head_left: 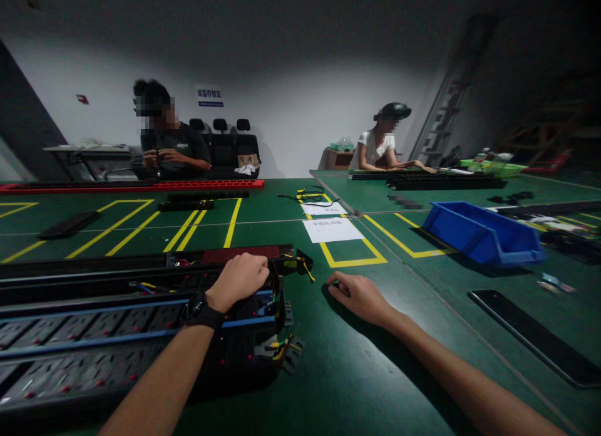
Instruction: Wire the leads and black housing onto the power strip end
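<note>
My left hand (240,279), with a black watch on the wrist, is closed in a fist over the right end of a long black power strip (141,323) that lies open, showing blue rails, sockets and loose yellow wires (282,348). What the fingers grip is hidden. My right hand (359,296) rests on the green table (357,373) just right of the strip's end, fingers curled and pinched together near something too small to make out. A second black strip housing (117,264) lies behind the first.
A blue bin (483,232) stands at the right. A flat black cover (535,336) lies near the right edge. White paper sheets (331,229) sit inside yellow floor-tape boxes. Two other people work at the far side, behind a long red strip (136,186).
</note>
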`<state>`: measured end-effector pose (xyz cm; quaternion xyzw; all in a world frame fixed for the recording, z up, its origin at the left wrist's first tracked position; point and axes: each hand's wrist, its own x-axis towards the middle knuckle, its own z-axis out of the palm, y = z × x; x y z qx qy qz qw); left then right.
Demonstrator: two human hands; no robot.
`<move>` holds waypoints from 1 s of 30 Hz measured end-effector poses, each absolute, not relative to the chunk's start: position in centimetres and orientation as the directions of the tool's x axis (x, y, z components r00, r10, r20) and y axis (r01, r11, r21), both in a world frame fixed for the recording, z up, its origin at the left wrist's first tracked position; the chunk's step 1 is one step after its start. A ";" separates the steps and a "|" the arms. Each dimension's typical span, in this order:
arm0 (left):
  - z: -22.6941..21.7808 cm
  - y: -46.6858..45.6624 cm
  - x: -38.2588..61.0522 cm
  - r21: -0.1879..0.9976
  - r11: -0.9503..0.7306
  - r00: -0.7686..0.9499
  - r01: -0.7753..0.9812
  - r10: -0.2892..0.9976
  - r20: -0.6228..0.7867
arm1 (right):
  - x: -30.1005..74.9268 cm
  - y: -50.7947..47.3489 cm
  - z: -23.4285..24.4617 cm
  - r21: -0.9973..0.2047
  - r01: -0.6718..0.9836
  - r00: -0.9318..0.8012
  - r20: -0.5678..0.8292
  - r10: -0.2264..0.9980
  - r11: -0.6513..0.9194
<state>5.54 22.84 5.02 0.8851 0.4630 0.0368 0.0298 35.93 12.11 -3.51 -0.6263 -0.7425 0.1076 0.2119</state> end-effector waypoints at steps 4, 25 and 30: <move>5.0 22.8 5.6 0.087 -0.568 0.567 0.818 0.823 0.037 | 35.8 12.1 -3.4 -0.421 0.887 -0.123 0.181 0.976 0.189; 4.9 22.8 5.5 0.084 -0.568 0.566 0.819 0.823 0.047 | 35.9 12.1 -3.5 -0.426 0.884 -0.122 0.188 0.975 0.193; 4.8 22.9 5.5 0.088 -0.568 0.567 0.818 0.823 0.045 | 36.0 12.1 -3.8 -0.435 0.877 -0.125 0.201 0.972 0.203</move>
